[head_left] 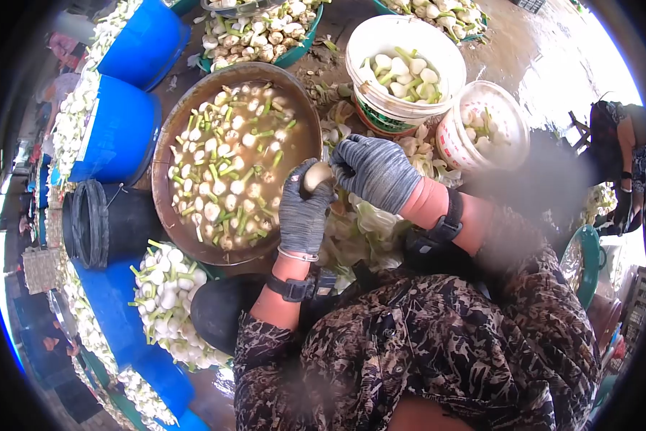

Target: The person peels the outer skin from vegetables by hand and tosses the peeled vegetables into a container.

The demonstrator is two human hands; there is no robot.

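My left hand (301, 219), in a grey glove, is wrapped round a pale garlic bulb (318, 175). Close beside that bulb, my right hand (380, 171), gloved the same way, has its fingers pinched together. What the right fingers grip, if anything, is hidden. To the left stands a wide round basin (166, 223) of murky water, where many garlic bulbs with green stem stubs (229, 165) float. Loose pale peelings (366, 233) lie beneath my hands. Beyond them are a white bucket (441, 54) and a smaller white bucket (515, 133), both holding trimmed bulbs.
Blue tubs (122, 133) heaped with garlic line the left, along with a black bucket (114, 223). A pile of bulbs (168, 298) sits below the basin. A green tub of garlic (305, 52) is at the top. Another person (625, 144) is at the far right.
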